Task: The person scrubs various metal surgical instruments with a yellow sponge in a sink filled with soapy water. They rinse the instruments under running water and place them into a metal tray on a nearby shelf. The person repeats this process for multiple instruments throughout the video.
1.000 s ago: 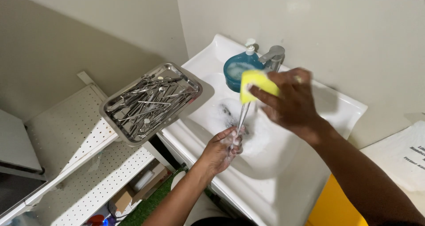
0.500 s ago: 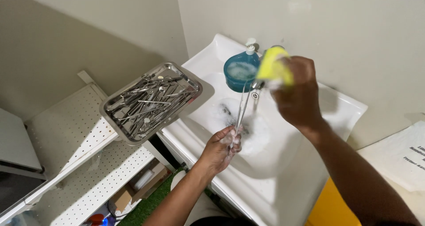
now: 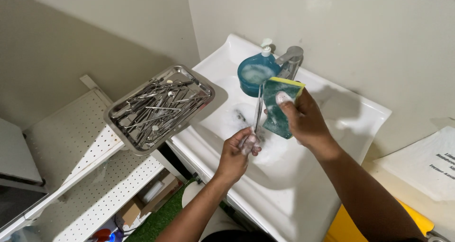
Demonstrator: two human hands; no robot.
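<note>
Fingers of the left hand (image 3: pixel 239 149) pinch the soapy lower end of a thin metal instrument (image 3: pixel 257 110), held upright over the white sink (image 3: pixel 360 114). Beside it, the right hand (image 3: pixel 303 121) grips a green-and-yellow sponge (image 3: pixel 279 107) against the instrument. A steel tray (image 3: pixel 124 134) of instruments sits left of the sink.

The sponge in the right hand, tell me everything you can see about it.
The sponge is a rectangular block, its broad face a dark green scouring pad backed by a yellow foam layer seen at the top edge. It stands nearly upright over the white sink, gripped by the right hand, pressed beside a thin metal tool.
</note>
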